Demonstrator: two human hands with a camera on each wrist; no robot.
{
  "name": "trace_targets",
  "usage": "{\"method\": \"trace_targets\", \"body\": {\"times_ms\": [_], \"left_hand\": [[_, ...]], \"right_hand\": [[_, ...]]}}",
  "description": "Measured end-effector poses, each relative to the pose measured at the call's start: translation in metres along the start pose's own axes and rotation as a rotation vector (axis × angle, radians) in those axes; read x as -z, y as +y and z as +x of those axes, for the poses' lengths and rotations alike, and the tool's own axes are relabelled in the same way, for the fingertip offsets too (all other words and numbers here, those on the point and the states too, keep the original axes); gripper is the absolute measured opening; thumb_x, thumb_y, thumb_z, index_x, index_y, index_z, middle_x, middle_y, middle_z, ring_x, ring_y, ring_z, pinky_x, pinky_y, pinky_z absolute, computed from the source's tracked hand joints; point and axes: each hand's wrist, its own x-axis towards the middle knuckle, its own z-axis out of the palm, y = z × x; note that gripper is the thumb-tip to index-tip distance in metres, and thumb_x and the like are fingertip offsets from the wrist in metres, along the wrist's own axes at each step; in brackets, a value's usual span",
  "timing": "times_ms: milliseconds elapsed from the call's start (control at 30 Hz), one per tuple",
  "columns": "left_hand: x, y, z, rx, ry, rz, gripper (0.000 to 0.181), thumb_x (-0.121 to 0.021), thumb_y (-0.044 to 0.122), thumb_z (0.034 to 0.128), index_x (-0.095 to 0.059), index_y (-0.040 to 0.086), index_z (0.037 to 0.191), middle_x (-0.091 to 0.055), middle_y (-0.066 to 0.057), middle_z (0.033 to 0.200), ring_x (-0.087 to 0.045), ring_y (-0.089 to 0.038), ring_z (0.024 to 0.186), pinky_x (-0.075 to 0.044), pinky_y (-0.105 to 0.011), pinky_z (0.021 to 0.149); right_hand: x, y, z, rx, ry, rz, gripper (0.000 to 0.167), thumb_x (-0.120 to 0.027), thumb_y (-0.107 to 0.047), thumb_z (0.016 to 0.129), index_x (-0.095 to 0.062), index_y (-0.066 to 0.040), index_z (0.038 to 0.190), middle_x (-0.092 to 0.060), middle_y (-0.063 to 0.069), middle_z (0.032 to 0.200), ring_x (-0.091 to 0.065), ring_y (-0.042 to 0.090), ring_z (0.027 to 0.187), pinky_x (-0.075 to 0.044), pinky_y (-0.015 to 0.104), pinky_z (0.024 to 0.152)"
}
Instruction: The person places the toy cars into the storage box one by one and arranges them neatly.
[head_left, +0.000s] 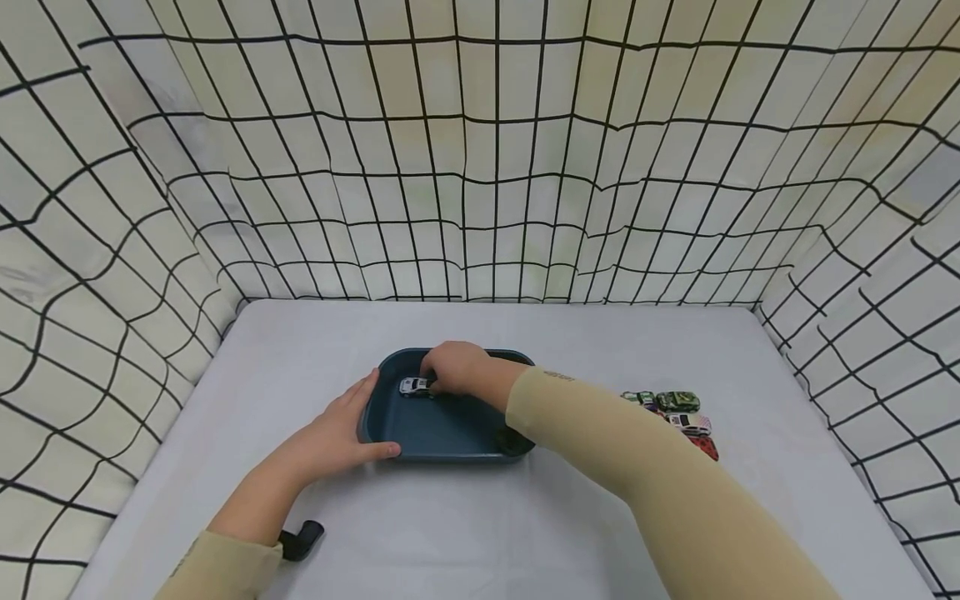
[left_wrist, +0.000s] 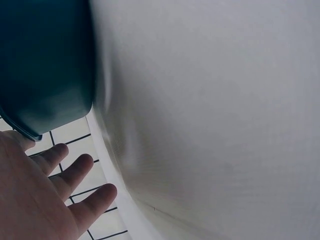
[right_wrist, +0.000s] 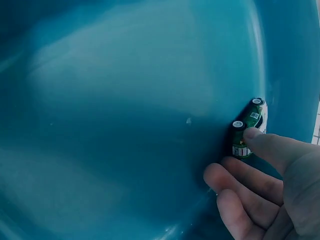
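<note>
Thumb and fingers of the right hand [head_left: 459, 367] pinch a small toy car [head_left: 416, 387] by one end, the thumb pressed on its side in the right wrist view, where the other visible fingers bend loosely below. White shows on the car from above, with dark windows; its flank is green with pale-hubbed wheels. It is inside a blue tray [head_left: 442, 429], toward the back left, close to the wall; whether its wheels touch the floor of the tray I cannot tell.

The left hand [head_left: 337, 433] is spread along the tray's left end, its thumb on the near rim and its fingers reaching up the left side, gripping nothing else. Beige sleeves cover both forearms, the right sleeve [head_left: 637, 450] crossing over the tray's right end. A black curved piece [head_left: 303, 540] juts out beside the left sleeve [head_left: 225, 562].

Farther out, to the right of the tray, toy cars sit in a close group, partly hidden by the right sleeve: a green camouflage one [head_left: 678, 402], a white and pink one [head_left: 690, 424] and a red one [head_left: 703, 446] among them. All this is on a white worktop [head_left: 465, 517], with black netting [head_left: 495, 177] rising around it.
</note>
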Motion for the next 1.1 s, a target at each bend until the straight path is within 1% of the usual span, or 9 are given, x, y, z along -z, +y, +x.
{"method": "trace_targets", "body": {"times_ms": [67, 200, 433, 667, 733, 900, 1000, 1100], "left_hand": [[-0.001, -0.001, 0.001, 0.003, 0.003, 0.001, 0.121, -0.072, 0.066, 0.0778, -0.001, 0.013, 0.161, -0.016, -0.021, 0.162, -0.021, -0.048, 0.145, -0.030, -0.069, 0.106], [-0.002, -0.001, 0.001, 0.004, 0.008, -0.001, 0.122, -0.073, 0.065, 0.0774, -0.001, 0.014, 0.161, -0.016, -0.021, 0.163, -0.021, -0.049, 0.144, -0.030, -0.070, 0.105], [-0.001, 0.000, 0.001, 0.003, 0.013, 0.004, 0.122, -0.072, 0.067, 0.0770, 0.000, 0.015, 0.161, -0.015, -0.020, 0.163, -0.020, -0.048, 0.145, -0.030, -0.069, 0.106], [0.001, 0.001, 0.000, 0.002, 0.020, 0.009, 0.124, -0.073, 0.067, 0.0760, -0.001, 0.011, 0.160, -0.015, -0.023, 0.162, -0.021, -0.050, 0.144, -0.030, -0.070, 0.105], [0.001, 0.000, 0.000, 0.006, 0.018, -0.003, 0.125, -0.074, 0.067, 0.0757, -0.001, 0.011, 0.160, -0.015, -0.024, 0.162, -0.021, -0.051, 0.144, -0.030, -0.070, 0.105], [-0.001, -0.002, 0.002, 0.008, 0.009, -0.039, 0.126, -0.075, 0.064, 0.0755, 0.001, 0.010, 0.160, -0.014, -0.025, 0.162, -0.019, -0.051, 0.144, -0.029, -0.071, 0.105], [-0.002, -0.002, 0.003, 0.006, 0.007, -0.057, 0.126, -0.076, 0.064, 0.0755, 0.001, 0.010, 0.160, -0.013, -0.025, 0.162, -0.018, -0.051, 0.144, -0.028, -0.071, 0.105], [-0.003, -0.002, 0.004, 0.000, 0.009, -0.074, 0.126, -0.076, 0.063, 0.0755, 0.002, 0.011, 0.160, -0.013, -0.025, 0.162, -0.018, -0.050, 0.145, -0.028, -0.071, 0.105]], "right_hand": [[0.000, -0.001, 0.000, 0.005, 0.005, -0.002, 0.034, -0.068, -0.028, 0.096, -0.067, -0.021, 0.129, -0.066, -0.005, 0.126, -0.061, 0.011, 0.108, -0.050, 0.028, 0.092], [0.000, -0.002, 0.000, 0.009, 0.012, -0.002, 0.034, -0.067, -0.027, 0.096, -0.066, -0.020, 0.130, -0.065, -0.004, 0.127, -0.061, 0.011, 0.109, -0.049, 0.029, 0.093], [0.002, -0.001, -0.002, -0.001, 0.025, -0.016, 0.036, -0.067, -0.029, 0.096, -0.065, -0.022, 0.131, -0.064, -0.005, 0.130, -0.060, 0.011, 0.113, -0.048, 0.029, 0.096], [0.009, 0.005, -0.012, 0.022, 0.027, -0.022, 0.039, -0.069, -0.033, 0.095, -0.065, -0.025, 0.132, -0.062, -0.006, 0.133, -0.057, 0.011, 0.119, -0.047, 0.029, 0.099], [0.013, 0.007, -0.018, 0.038, 0.034, -0.012, 0.039, -0.069, -0.033, 0.094, -0.065, -0.024, 0.132, -0.063, -0.006, 0.131, -0.059, 0.010, 0.114, -0.048, 0.029, 0.097], [0.026, 0.014, -0.036, 0.062, 0.062, 0.061, 0.040, -0.071, -0.033, 0.093, -0.065, -0.023, 0.132, -0.069, -0.006, 0.116, -0.062, 0.006, 0.095, -0.050, 0.025, 0.083], [0.033, 0.021, -0.048, 0.071, 0.074, 0.133, 0.042, -0.071, -0.032, 0.093, -0.064, -0.022, 0.133, -0.071, -0.007, 0.108, -0.064, 0.004, 0.088, -0.051, 0.024, 0.077], [0.040, 0.033, -0.062, 0.082, 0.090, 0.227, 0.042, -0.070, -0.031, 0.094, -0.064, -0.021, 0.135, -0.072, -0.006, 0.104, -0.068, 0.008, 0.082, -0.052, 0.025, 0.073]]}}
